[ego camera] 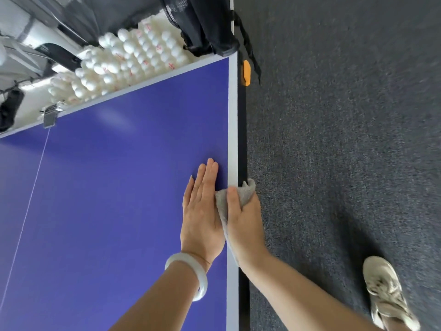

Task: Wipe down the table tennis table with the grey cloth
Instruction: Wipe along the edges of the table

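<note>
Carpet [346, 139] lies open all along the right edge of the table [119, 187], with only a pale shoe [386, 295] on it near the lower corner. At that edge the right hand [245, 218] grips the grey cloth [245, 192], thumb on top, the cloth folded over the white border onto the dark rim. Just beside it the left hand [202, 211] rests flat on the blue top, fingers straight and together, a pale bangle [191, 273] on the wrist. Beyond the far edge, white balls [133, 58] lie heaped in a pale trough under black netting [202, 25].
</note>
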Motion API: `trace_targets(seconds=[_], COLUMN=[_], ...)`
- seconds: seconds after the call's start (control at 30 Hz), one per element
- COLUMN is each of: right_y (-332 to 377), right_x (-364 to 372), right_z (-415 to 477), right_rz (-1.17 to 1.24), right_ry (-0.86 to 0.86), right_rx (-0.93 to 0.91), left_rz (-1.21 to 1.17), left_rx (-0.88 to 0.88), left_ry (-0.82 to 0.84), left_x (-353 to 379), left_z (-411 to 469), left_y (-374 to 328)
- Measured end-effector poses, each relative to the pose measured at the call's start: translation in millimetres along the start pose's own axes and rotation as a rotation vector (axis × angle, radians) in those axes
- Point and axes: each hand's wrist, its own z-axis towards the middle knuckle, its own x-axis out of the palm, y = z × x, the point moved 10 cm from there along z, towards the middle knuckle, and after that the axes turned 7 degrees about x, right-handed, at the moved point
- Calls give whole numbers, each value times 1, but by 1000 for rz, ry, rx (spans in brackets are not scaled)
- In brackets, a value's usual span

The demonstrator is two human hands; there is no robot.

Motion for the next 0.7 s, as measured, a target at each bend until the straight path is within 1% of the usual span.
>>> trace_targets(seconds=[0.1, 0.23, 0.3, 0.4, 0.5, 0.57, 0.7], right_y=[20, 47, 40, 12, -1, 15, 67], right_x=[2, 8, 6, -4, -4, -2, 8], right_z=[44, 92, 81, 24, -3, 21, 100], right_rz=[-86, -72, -28, 8, 27, -14, -134], right_ry=[-81, -26, 0, -2, 60, 39, -5], right_rx=[59, 110, 96, 35, 38, 52, 114], left_rz=[-18, -1, -4, -3, -1, -2, -19], left_rx=[-13, -13, -18, -26, -31, -37, -22], left_ry=[-25, -31, -33, -25, -17, -24, -43], left_x=[-1, -1, -1, -2, -2, -2, -5], left_z=[1, -1, -1, 0, 0, 0, -1], left_y=[3, 2, 1, 0, 0, 0, -1])
